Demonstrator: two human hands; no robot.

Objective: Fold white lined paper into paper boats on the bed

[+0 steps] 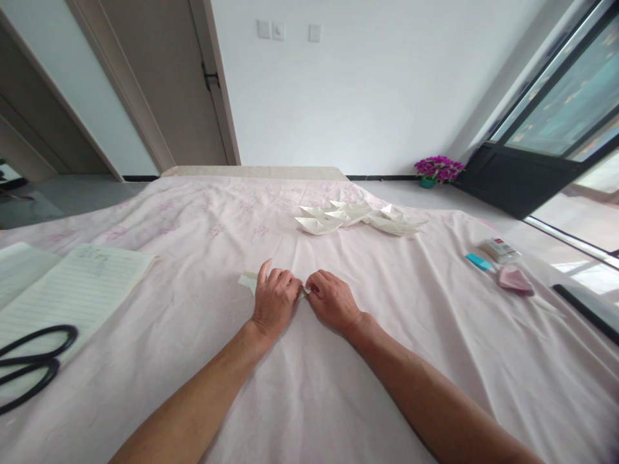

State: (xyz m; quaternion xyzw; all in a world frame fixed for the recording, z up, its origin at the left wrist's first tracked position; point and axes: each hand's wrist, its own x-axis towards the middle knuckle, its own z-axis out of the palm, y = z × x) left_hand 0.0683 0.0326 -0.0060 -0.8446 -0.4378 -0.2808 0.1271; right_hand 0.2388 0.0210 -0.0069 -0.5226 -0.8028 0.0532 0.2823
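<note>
A small piece of folded white paper (248, 281) lies on the pink cloth, mostly covered by my left hand (276, 296). That hand presses down on the paper, its fingers curled and one finger raised. My right hand (333, 298) pinches the paper's right end, where a little of it shows between the two hands. The middle of the paper is hidden under my fingers. Beyond my hands stands a cluster of several folded paper boats (345, 216).
At the left lie a lined notebook (91, 283) and black-handled scissors (53, 354). On the right are a blue item (478, 261), a small package (500, 250), a pink item (515, 280) and a dark flat object (587, 314). Purple flowers (438, 168) stand on the floor beyond.
</note>
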